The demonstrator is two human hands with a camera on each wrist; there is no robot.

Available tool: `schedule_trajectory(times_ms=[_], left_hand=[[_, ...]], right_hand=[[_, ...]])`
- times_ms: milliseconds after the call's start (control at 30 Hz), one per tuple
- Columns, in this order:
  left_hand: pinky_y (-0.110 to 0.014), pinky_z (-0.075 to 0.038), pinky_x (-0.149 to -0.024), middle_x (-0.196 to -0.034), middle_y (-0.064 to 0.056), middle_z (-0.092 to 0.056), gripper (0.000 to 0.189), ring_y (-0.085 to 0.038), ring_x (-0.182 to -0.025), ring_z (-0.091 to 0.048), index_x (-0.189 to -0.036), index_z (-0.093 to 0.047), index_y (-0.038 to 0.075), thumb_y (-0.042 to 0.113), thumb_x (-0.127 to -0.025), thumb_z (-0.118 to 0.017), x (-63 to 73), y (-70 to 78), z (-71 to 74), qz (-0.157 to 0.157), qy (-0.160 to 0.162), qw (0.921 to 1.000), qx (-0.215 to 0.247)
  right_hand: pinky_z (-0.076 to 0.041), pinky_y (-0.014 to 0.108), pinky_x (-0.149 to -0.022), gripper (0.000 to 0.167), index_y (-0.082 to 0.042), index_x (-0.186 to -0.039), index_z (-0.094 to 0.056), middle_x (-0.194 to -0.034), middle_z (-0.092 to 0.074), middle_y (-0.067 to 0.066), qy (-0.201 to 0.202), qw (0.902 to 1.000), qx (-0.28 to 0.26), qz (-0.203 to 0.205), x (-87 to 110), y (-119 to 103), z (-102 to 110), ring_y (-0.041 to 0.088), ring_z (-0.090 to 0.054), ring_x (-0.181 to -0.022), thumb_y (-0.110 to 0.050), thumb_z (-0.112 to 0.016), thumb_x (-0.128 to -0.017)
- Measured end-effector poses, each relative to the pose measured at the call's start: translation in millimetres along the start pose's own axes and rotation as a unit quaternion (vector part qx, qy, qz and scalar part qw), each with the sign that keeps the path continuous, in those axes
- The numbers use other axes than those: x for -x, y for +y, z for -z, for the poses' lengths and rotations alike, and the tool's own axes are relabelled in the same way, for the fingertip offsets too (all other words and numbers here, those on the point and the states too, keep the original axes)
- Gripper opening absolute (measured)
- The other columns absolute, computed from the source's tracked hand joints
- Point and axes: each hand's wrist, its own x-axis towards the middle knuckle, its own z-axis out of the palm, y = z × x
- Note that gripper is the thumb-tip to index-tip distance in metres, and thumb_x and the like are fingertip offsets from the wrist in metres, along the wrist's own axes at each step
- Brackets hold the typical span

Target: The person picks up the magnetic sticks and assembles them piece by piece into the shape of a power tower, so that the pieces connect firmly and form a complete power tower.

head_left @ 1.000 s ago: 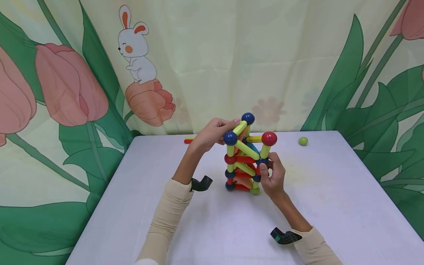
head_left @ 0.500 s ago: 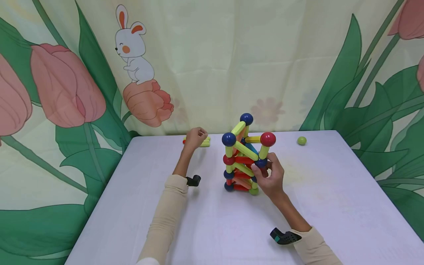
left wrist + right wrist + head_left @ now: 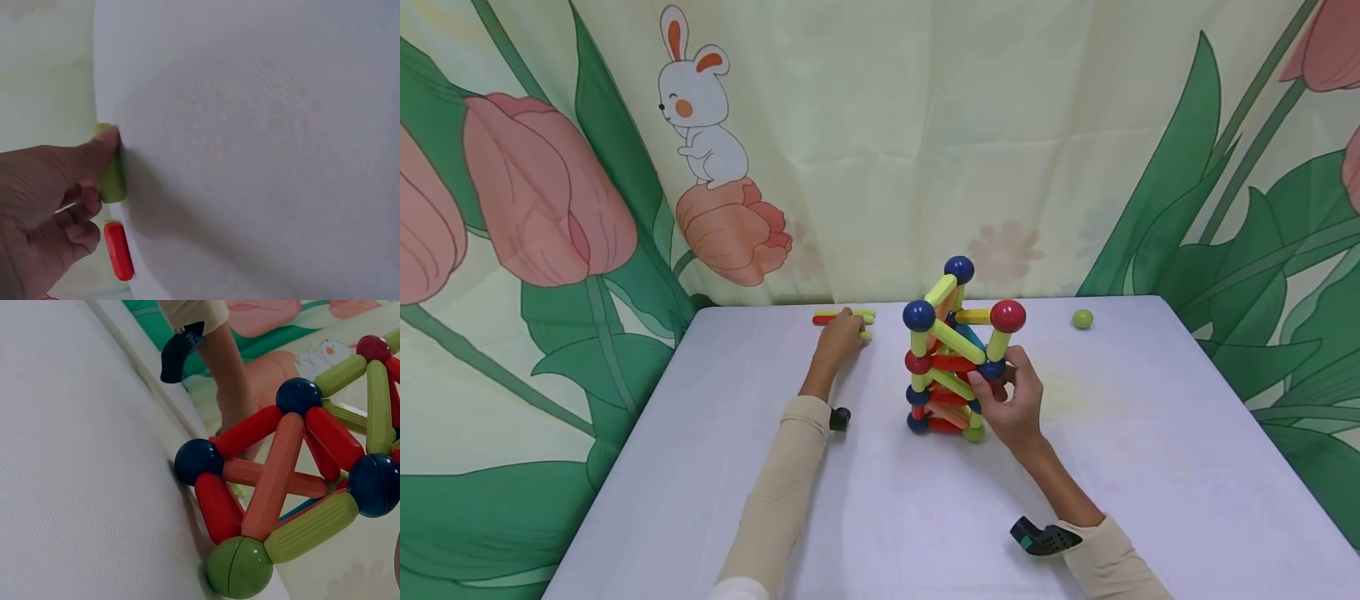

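A tower of magnetic rods and balls [image 3: 953,363] stands upright on the table, with red, yellow-green, orange and blue rods between blue, red and green balls. My right hand [image 3: 1018,402] grips its right side around the middle, thumb in front. In the right wrist view the tower's lower part shows close up, with a green ball [image 3: 240,567] at the base. At the table's far edge my left hand [image 3: 839,340] pinches a yellow-green magnetic rod [image 3: 112,176] between thumb and fingers. Beside it lies a red rod [image 3: 119,251].
More rods, including a yellow-green one [image 3: 863,313], lie by the left hand at the back of the white table [image 3: 1150,467]. A small green ball [image 3: 1082,319] sits at the back right. Behind the table hangs a patterned curtain [image 3: 865,150].
My left hand has left the top of the tower, moved left to the loose rods and taken hold of a yellow-green one. The right hand stays on the tower.
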Motion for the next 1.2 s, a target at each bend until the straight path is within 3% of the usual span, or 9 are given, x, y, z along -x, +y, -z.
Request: schedule_trajectory(times_ms=[133,200,267,400,567,667,733,933,1200], left_hand=[[-0.034,-0.052,-0.072,-0.097,-0.009,-0.066,0.022,-0.02,-0.086,-0.059,-0.098,-0.07,0.004,0.024,-0.089,-0.072,5.1,7.3,15.2,0.002,-0.027,0.9994,0.022],[-0.029,-0.049,-0.069,-0.094,-0.009,-0.066,0.026,-0.019,-0.081,-0.058,-0.1,-0.068,0.003,0.027,-0.092,-0.069,7.2,11.2,26.7,0.0,-0.019,0.9948,0.1],[-0.026,-0.048,-0.067,-0.092,-0.01,-0.065,0.029,-0.018,-0.077,-0.059,-0.102,-0.065,0.002,0.03,-0.094,-0.065,9.0,17.7,40.5,-0.018,0.003,0.978,0.208],[-0.029,-0.055,-0.066,-0.091,-0.012,-0.064,0.032,-0.022,-0.07,-0.065,-0.109,-0.062,0.002,0.032,-0.098,-0.06,19.4,44.9,78.8,-0.077,0.031,0.9089,0.409],[-0.031,-0.059,-0.079,-0.096,-0.01,-0.062,0.031,-0.021,-0.079,-0.072,-0.121,-0.057,0.002,0.023,-0.098,-0.059,38.9,87.9,127.3,-0.148,0.051,0.8188,0.552],[-0.033,-0.057,-0.087,-0.102,-0.011,-0.062,0.033,-0.023,-0.089,-0.073,-0.126,-0.056,0.005,0.017,-0.096,-0.062,48.1,109.3,146.8,-0.188,0.062,0.7883,0.583],[-0.033,-0.055,-0.091,-0.107,-0.012,-0.064,0.035,-0.024,-0.097,-0.071,-0.128,-0.056,0.006,0.014,-0.095,-0.063,52.3,121.7,155.4,-0.218,0.062,0.7906,0.569],[-0.029,-0.05,-0.099,-0.119,-0.011,-0.068,0.035,-0.015,-0.11,-0.065,-0.128,-0.06,0.004,0.012,-0.094,-0.065,48.3,145.6,163.1,-0.346,0.022,0.8406,0.417],[-0.027,-0.049,-0.099,-0.116,-0.007,-0.068,0.026,-0.014,-0.111,-0.06,-0.118,-0.069,0.006,0.013,-0.093,-0.066,41.2,149.7,168.9,-0.422,-0.017,0.8496,0.316]], right_hand=[[-0.04,0.017,-0.052,0.055,0.01,-0.107,-0.051,-0.084,-0.052,0.011,-0.001,1.0,-0.001,0.004,0.0,1,-1,0.01,-0.042,-0.055,-0.041,-0.064,-0.093],[-0.04,0.017,-0.051,0.055,0.01,-0.107,-0.052,-0.084,-0.052,0.011,-0.002,1.0,-0.001,0.005,0.4,1,-1,0.01,-0.042,-0.055,-0.041,-0.064,-0.093],[-0.041,0.018,-0.051,0.054,0.01,-0.107,-0.052,-0.085,-0.052,0.011,-0.002,1.0,0.001,0.005,0.7,1,-1,0.01,-0.043,-0.056,-0.041,-0.064,-0.093],[-0.041,0.018,-0.051,0.054,0.01,-0.106,-0.052,-0.084,-0.052,0.01,0.0,1.0,0.004,0.006,1.1,1,1,0.01,-0.042,-0.056,-0.041,-0.064,-0.093],[-0.041,0.018,-0.05,0.054,0.01,-0.105,-0.052,-0.083,-0.052,0.01,0.002,1.0,0.006,0.005,2.4,2,2,0.01,-0.042,-0.054,-0.041,-0.064,-0.093],[-0.041,0.018,-0.05,0.055,0.012,-0.104,-0.051,-0.082,-0.051,0.011,0.004,1.0,0.003,0.002,4.8,1,2,0.01,-0.042,-0.054,-0.04,-0.064,-0.093],[-0.041,0.018,-0.05,0.055,0.013,-0.103,-0.05,-0.081,-0.05,0.012,0.006,1.0,0.002,0.001,6.5,1,2,0.01,-0.041,-0.054,-0.039,-0.065,-0.093],[-0.041,0.02,-0.049,0.055,0.012,-0.104,-0.051,-0.082,-0.051,0.011,0.003,1.0,0.004,0.0,7.6,0,4,0.009,-0.041,-0.054,-0.04,-0.064,-0.094],[-0.041,0.017,-0.05,0.054,0.011,-0.107,-0.051,-0.083,-0.053,0.009,-0.002,0.9999,0.0,0.01,1.3,-2,3,0.01,-0.043,-0.053,-0.04,-0.063,-0.094]])
